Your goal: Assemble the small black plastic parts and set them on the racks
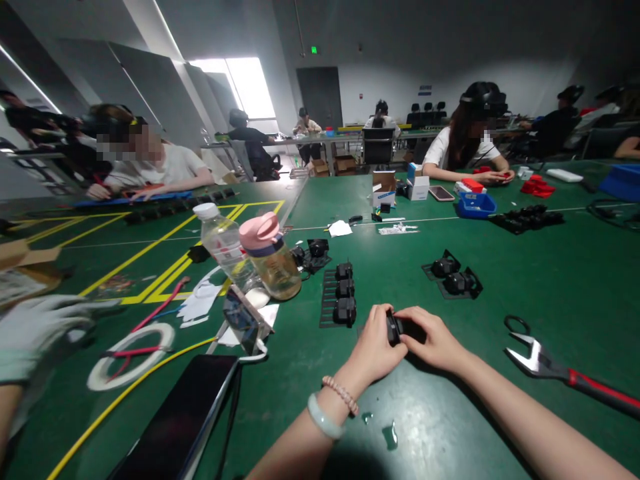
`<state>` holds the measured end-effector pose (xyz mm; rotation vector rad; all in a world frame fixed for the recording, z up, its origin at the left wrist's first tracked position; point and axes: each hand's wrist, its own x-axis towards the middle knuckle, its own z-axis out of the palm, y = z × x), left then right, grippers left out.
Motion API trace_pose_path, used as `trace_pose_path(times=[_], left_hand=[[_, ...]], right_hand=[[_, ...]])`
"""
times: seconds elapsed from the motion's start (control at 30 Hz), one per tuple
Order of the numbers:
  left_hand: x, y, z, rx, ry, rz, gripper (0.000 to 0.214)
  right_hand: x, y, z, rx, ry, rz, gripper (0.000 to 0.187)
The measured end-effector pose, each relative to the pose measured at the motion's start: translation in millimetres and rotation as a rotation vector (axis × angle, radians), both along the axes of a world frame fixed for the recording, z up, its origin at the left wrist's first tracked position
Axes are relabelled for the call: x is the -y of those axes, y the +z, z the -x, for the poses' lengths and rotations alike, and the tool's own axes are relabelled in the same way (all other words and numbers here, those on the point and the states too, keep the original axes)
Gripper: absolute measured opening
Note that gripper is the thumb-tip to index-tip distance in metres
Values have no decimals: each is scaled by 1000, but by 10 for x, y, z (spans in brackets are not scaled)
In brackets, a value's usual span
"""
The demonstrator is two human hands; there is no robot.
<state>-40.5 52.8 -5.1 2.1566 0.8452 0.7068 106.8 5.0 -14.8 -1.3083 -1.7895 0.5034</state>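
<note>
In the head view, my left hand [376,345] and my right hand [431,339] meet over the green table. Both are closed on a small black plastic part [393,327], held between the fingertips; its far side is hidden by my fingers. Just left of my hands lies a row of black molded parts [345,290] with a comb-like base. Further off to the right sit two more black parts [459,281] on thin black bases. An adjustable wrench [547,367] with a red and black handle rests right of my right forearm, beside a black ring [517,325].
Left stand a pink-lidded bottle [276,267], a clear bottle [220,240] and a propped phone [243,320]. A dark tablet-like slab [180,413], yellow cable [130,397] and white tape roll [100,373] lie nearer. A co-worker's gloved hand [45,330] reaches in. A blue bin [477,204] stands across.
</note>
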Motion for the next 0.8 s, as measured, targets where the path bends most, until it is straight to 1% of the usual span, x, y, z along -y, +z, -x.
trace_pose_path(times=[0.3,0.5,0.6,0.8], left_hand=[[-64,63,20,-17,-21,95,52],[-59,98,18,-1,-5,118,54],[-50,89,16,-4,-6,102,54],[-29,22,8,-27,-25,15,52]], right_hand=[[-17,74,62,-45,-39,65,34],[-25,87,81,-56,-52,55,34],[-15,67,68,-49,-49,42,36],[17,13,33,-18,-63,22,37]])
